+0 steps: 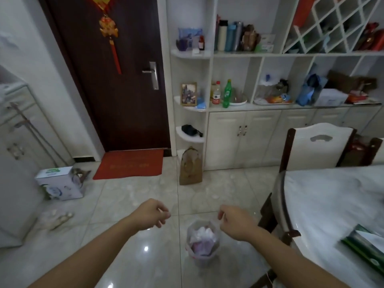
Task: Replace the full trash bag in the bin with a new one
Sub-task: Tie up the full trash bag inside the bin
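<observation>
- Both arms reach out over the floor; left hand (152, 213) and right hand (234, 222) hang loosely curled, holding nothing.
- The bin (202, 243) stands on the tiles below and between them, nearer the right hand.
- Its bag (204, 235) looks thin, soft and light; best gathered at the rim, gently, since it could tear.

Motion blur softens the whole room. Inside the trash bin (202, 245), the bagged contents show only as a pale, indistinct heap. Right of the bin, the round worktop (332, 204) and a green packet (365, 246) on it run off the frame's edge. Both forearms are cut off at the bottom edge.
</observation>
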Demonstrator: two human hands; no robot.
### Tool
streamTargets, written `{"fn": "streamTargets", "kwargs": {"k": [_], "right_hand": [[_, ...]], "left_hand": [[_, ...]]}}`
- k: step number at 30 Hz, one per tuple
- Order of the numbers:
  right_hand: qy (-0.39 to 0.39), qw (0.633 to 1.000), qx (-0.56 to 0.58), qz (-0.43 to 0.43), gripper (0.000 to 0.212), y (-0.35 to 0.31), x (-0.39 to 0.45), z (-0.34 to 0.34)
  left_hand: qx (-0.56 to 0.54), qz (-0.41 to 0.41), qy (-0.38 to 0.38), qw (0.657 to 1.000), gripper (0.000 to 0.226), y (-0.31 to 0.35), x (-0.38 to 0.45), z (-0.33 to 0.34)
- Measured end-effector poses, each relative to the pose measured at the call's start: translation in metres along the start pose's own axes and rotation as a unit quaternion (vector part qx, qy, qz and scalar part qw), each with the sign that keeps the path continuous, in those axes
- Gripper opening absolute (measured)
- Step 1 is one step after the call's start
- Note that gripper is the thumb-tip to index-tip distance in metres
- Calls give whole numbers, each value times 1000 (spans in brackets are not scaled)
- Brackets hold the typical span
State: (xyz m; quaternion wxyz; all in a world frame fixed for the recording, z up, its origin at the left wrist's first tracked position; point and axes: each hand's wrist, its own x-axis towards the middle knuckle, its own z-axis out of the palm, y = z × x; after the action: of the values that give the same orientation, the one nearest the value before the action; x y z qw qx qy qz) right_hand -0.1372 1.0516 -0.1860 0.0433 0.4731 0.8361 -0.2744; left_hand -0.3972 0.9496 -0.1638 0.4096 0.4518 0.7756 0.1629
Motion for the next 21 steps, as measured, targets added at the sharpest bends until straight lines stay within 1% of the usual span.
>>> {"fn": "streamTargets", "kwargs": {"k": [2, 5, 9, 12, 17, 21], "right_hand": [[0, 1000, -1, 12, 15, 3, 29, 4], [-9, 1000, 7, 21, 10, 6, 73, 16], [-52, 998, 24, 37, 10, 12, 123, 35], [-59, 997, 31, 50, 14, 21, 156, 48], [-65, 996, 33, 54, 25, 57, 209, 89], [-64, 996, 33, 54, 13, 102, 243, 131]], "left_hand": [[-8, 19, -16, 1000, 23, 0, 40, -5], [-2, 41, -46, 998, 24, -3, 99, -12], [15, 37, -77, 996, 27, -21, 160, -13], [11, 33, -94, 995, 25, -39, 200, -4], [29, 5, -100, 995, 26, -73, 257, 38], [45, -5, -115, 992, 17, -103, 303, 88]]}}
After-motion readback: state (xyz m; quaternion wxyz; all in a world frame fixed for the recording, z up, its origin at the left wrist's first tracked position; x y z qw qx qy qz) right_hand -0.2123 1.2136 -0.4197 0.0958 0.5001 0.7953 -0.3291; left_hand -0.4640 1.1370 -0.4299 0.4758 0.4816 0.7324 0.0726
